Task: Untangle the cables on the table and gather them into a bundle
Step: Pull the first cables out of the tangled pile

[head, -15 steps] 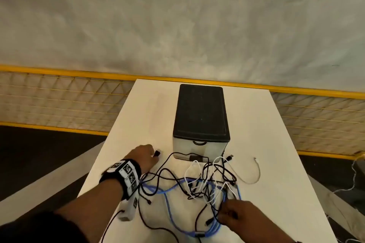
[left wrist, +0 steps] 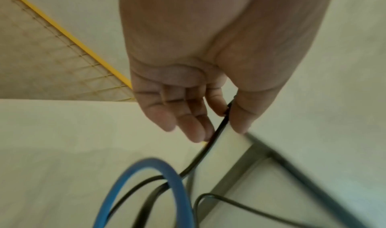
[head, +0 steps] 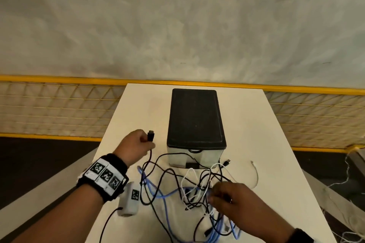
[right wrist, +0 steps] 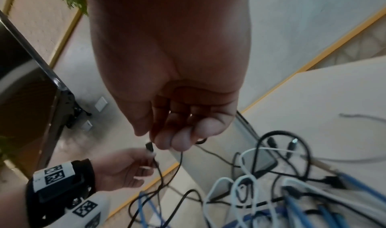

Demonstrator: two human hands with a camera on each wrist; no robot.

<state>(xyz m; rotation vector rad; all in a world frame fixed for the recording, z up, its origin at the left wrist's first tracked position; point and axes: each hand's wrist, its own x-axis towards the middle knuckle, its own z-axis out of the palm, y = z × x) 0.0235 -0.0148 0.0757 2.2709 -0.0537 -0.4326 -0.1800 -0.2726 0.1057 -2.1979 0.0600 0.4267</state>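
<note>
Looks like a lab/test bay: yellow mesh fence [head: 59,108], bare white table [head: 256,124]

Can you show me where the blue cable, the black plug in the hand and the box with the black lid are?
Blue round cable [head: 165,195]: head view, its middle stretch.
Black cable plug [head: 150,135]: head view, its body.
Pale box with black lid [head: 195,116]: head view, lid's top.

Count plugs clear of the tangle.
3: black plug pinched by the left hand; black USB plug and white cable tip right of the box front. Others may be hidden in the tangle.
</note>
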